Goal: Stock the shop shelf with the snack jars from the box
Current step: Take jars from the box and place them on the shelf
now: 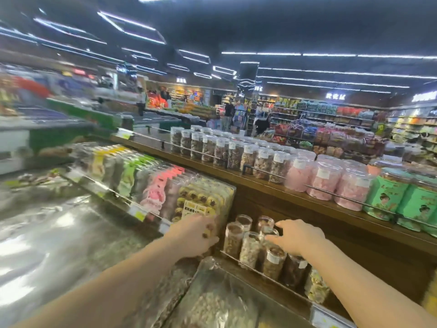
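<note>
Both hands work the low wooden shelf (369,261) of clear plastic snack jars (250,247); left hand (198,235) curls on a brown-filled jar at the row's end, though blur hides the grip; right hand (295,237), fingers spread, rests atop the cluster; better to seat each jar upright behind the rail, labels forward; no box visible.

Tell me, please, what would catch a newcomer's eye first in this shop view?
Probably the two hands low in the middle: the left hand beside the cookie packs, the right hand over clear snack jars on the lower shelf. Next, the pink jars and green tins along the upper wooden shelf, right of centre.
</note>
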### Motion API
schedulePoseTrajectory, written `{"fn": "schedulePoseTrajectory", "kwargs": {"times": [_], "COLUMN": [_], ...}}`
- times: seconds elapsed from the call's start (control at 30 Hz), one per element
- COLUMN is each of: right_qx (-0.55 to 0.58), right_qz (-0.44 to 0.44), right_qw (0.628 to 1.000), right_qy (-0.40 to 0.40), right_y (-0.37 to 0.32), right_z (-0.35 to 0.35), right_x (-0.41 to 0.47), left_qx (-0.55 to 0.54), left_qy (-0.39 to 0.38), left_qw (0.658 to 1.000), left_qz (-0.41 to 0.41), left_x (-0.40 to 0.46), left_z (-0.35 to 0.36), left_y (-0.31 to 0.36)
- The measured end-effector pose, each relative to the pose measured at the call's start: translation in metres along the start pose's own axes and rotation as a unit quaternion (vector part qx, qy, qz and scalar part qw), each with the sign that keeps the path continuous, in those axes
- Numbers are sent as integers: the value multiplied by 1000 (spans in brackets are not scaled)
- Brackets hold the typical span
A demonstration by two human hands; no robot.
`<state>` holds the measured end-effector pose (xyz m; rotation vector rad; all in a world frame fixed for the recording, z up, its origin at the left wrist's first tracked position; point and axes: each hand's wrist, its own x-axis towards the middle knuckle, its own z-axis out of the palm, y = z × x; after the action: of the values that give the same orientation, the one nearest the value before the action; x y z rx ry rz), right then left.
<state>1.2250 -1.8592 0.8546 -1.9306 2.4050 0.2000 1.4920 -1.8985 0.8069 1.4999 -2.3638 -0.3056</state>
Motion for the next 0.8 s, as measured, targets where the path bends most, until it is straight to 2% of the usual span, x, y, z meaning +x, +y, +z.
{"fn": "schedulePoseTrajectory", "kwargs": {"times": [0.17,0.27,0.37,0.57,0.8], "right_qx": [11,-2,-11,-18,-31], "right_qz": [-109,-170,-229,-360,-484], "right_qw": [994,985,973,933,875], "right_qy": [-12,-16,-6,5,-8], "right_y": [-93,-154,-218,-343,-479], "right_z": [1,4,0,12,38], "right_x": [-33,-56,-87,-154,-292], "left_qx": [-46,-60,-50,-66,-23], "left_qy": [70,132,149,174,197], "left_qw": [990,973,954,902,843], "left_qz": [-115,-180,-255,-389,-500], "left_x": [-110,-188,-263,-414,-619], "left_z": [-54,-85,-102,-121,-143], "left_y": [-84,-125,-157,-189,-195]}}
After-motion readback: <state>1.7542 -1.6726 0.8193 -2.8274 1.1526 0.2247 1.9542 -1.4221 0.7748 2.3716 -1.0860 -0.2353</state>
